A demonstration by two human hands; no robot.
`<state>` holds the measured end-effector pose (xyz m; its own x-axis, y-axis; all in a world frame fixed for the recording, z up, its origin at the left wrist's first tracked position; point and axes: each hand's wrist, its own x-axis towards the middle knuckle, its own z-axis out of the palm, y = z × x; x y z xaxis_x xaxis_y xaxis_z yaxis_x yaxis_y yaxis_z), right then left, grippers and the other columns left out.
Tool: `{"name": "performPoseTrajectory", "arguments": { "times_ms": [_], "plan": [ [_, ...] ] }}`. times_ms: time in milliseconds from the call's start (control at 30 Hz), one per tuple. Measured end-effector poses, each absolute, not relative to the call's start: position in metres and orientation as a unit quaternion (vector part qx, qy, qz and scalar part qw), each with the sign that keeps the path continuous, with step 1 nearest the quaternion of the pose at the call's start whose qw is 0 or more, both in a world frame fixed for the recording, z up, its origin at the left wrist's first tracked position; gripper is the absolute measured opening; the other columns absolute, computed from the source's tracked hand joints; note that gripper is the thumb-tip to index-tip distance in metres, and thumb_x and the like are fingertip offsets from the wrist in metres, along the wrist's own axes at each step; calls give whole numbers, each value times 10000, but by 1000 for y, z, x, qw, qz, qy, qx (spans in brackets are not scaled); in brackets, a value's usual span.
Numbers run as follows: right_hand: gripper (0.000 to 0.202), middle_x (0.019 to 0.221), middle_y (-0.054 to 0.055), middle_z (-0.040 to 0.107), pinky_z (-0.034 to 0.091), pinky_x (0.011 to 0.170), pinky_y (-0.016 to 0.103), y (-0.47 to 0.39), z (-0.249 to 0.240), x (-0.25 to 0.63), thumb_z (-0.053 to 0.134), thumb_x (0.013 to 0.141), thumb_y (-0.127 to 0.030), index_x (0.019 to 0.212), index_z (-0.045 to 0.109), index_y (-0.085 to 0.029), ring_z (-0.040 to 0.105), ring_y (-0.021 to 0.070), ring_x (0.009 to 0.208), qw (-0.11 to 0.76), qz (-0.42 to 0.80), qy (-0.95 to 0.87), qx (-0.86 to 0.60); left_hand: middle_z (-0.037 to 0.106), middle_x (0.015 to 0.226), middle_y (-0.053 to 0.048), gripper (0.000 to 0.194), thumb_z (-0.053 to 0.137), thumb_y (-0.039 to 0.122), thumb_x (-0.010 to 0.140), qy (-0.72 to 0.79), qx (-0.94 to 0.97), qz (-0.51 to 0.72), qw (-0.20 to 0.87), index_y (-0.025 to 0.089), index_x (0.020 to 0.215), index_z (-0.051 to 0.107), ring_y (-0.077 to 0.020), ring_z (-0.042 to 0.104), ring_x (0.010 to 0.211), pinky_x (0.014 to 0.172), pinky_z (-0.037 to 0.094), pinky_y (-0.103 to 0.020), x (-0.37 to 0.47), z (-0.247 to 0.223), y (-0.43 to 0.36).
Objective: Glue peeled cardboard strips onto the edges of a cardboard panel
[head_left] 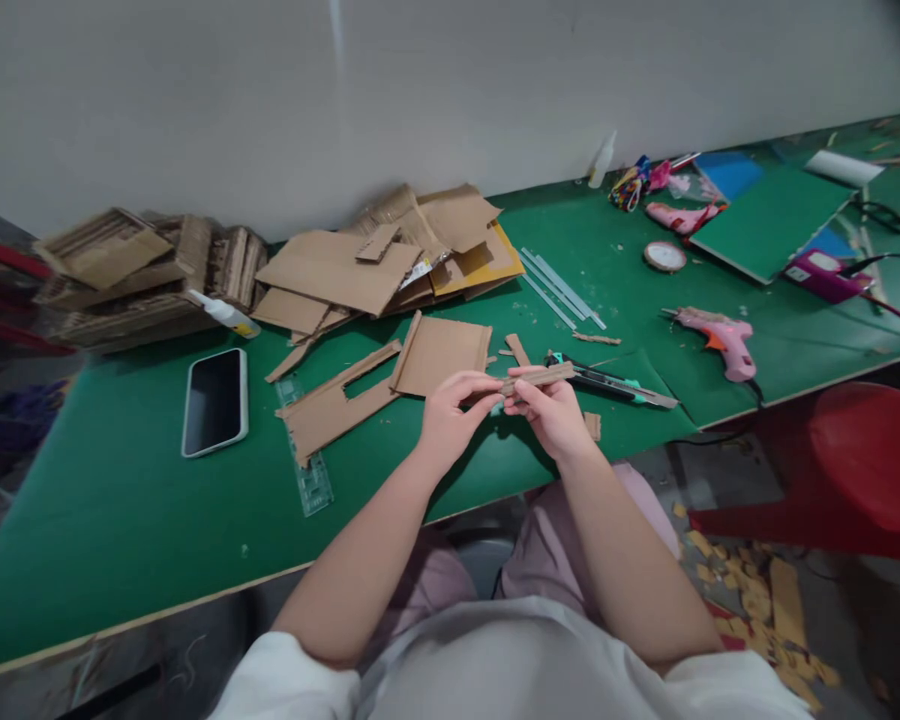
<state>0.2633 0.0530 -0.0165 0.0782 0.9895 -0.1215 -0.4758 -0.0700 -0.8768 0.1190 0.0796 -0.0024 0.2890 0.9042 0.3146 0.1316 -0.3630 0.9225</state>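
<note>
- Above the green table [142,510], near its front edge, the left hand [456,415] pinches one end of a narrow cardboard strip [544,378]; its curled fingers hide that end
- the right hand [551,415] grips the strip's middle, covering part of it
- behind the right hand, a utility knife [607,381] lies partly masked
- a clear ruler [311,470] runs under a notched cardboard piece [337,400]; its markings are too small to read
</note>
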Motion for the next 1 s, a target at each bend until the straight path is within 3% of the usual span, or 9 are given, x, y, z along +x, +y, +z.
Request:
{"name": "performPoseTrajectory", "arguments": {
  "times_ms": [433, 633, 1000],
  "plan": [
    [257, 675, -3, 662, 544, 557, 194, 53, -18, 264, 703, 658, -303, 876, 639, -183, 622, 92, 583, 602, 602, -297, -432, 645, 848, -33, 97, 601, 211, 760, 375, 729, 452, 353, 220, 788, 693, -139, 602, 797, 754, 489, -282, 116, -5, 80],
    [258, 702, 1, 672, 540, 551, 197, 53, -19, 262, 705, 653, -291, 876, 637, -180, 621, 90, 570, 603, 606, -299, -424, 622, 841, -42, 78, 612, 211, 749, 376, 717, 464, 359, 190, 778, 681, -127, 595, 774, 647, 493, -226, 120, -4, 79],
    [284, 650, 7, 664, 546, 532, 239, 53, -21, 261, 726, 616, -305, 852, 648, -168, 612, 114, 537, 598, 583, -314, -451, 603, 794, -25, 56, 631, 217, 733, 380, 713, 458, 372, 198, 750, 680, -111, 580, 714, 631, 488, -219, 119, -6, 80]
  ]
}}
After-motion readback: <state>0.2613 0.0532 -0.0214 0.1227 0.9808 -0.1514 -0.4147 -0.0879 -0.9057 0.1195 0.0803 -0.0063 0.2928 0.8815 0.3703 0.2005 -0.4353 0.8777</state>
